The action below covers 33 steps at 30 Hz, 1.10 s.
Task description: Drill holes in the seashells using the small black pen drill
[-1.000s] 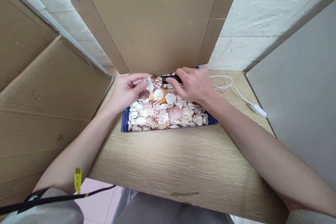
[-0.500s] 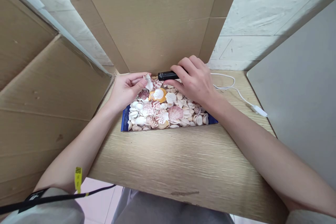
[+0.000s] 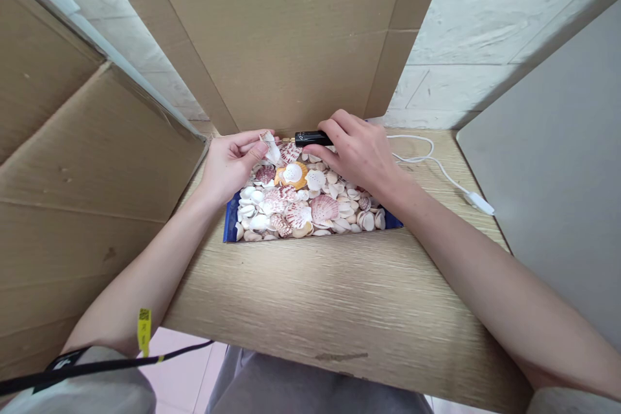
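Note:
Between the thumb and fingers of my left hand [image 3: 231, 165] is a pale seashell [image 3: 270, 147], held above the back left of a shallow blue tray [image 3: 231, 220]. My right hand [image 3: 359, 145] grips a small black electric drill [image 3: 311, 138], which points left at the shell. A brass-coloured chuck and a thin bit show at its front; whether the tip touches the shell I cannot tell. Many loose shells fill the tray. Among them lie an orange shell [image 3: 280, 177] with a white shell [image 3: 293, 173] on it, and a pinkish scallop shell [image 3: 325, 209].
The tray rests on a wooden tabletop [image 3: 310, 291]. Cardboard panels [image 3: 291, 39] stand behind and at the left, a grey panel [image 3: 557, 162] at the right. A white cord [image 3: 444, 174] with an inline switch [image 3: 479, 202] trails behind my right arm. A black cable [image 3: 97, 370] crosses the lower left.
The drill has turned slightly, and its brass chuck and bit now show. My left hand and the shell have shifted a little to the left. My right hand has dipped slightly.

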Available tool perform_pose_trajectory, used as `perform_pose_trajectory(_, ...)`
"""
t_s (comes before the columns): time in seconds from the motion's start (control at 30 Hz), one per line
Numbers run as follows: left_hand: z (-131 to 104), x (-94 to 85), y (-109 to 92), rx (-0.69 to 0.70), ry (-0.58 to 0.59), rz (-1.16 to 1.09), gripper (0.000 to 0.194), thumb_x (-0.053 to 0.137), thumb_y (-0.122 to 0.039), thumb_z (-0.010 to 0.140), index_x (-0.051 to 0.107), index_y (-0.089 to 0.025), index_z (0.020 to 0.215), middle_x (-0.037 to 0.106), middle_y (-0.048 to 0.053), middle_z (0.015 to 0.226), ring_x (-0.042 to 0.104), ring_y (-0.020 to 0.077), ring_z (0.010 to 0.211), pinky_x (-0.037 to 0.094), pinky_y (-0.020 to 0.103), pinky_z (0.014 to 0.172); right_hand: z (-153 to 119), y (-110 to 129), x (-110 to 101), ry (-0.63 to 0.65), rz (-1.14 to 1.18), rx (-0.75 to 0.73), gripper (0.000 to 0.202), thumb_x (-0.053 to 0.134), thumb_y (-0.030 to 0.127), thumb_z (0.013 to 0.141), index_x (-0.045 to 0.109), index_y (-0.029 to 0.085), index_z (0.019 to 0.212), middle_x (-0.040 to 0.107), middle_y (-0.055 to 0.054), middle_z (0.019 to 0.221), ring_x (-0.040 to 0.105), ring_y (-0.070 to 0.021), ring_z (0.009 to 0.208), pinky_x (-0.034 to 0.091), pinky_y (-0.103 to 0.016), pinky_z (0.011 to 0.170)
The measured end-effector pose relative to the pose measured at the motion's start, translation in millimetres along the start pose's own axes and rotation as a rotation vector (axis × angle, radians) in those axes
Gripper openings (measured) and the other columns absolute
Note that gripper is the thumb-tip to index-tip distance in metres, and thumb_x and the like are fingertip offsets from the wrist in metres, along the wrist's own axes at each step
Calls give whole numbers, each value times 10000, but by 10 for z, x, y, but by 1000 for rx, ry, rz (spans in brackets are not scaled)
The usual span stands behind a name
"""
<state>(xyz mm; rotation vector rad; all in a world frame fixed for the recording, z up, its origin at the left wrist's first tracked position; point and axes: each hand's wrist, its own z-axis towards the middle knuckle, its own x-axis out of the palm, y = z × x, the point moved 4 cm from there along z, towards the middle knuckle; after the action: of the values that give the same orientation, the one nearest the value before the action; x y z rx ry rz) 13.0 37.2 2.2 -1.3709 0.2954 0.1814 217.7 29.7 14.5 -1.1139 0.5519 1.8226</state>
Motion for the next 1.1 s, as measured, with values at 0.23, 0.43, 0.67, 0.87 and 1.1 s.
perform_pose_trajectory(0.23,3,-9,-5,16,-10,59,335,717,-414,765,735,-238,1050,746,57,1055,698,224,933,559,338,853,-9,16,15,18,23,-25,479,294,528,960,557,131,1010,616,-103,862,527,-221,807,292,-311,626)
perform_pose_trajectory(0.43,-7,-3,-19,20,-3,101,352,702,-404,780,724,-230,1085,752,68,1031,705,212,873,565,315,785,-14,5,-13,-101,8,-90,388,300,449,970,546,183,1107,601,-110,1001,495,-241,906,342,-360,762)
perform_pose_trajectory(0.67,-5,1,-47,71,11,124,323,697,-392,786,733,-232,1063,747,65,1052,694,220,922,555,330,821,-8,-7,0,-120,-24,-89,363,327,435,967,567,190,1086,605,-97,985,494,-234,896,345,-356,752)
perform_pose_trajectory(0.87,-13,10,-59,50,26,152,314,700,-404,779,744,-236,1040,759,65,1001,698,201,818,554,282,687,-12,-5,-8,-112,-2,-76,370,328,432,967,567,180,1095,608,-105,1008,497,-240,914,349,-370,775)
perform_pose_trajectory(1.1,-31,34,-87,-15,79,154,350,720,-433,745,754,-214,1016,772,56,863,671,170,667,516,239,541,-3,-14,-9,-108,28,-60,402,356,453,953,565,158,1129,596,-136,1080,486,-270,977,354,-403,804)
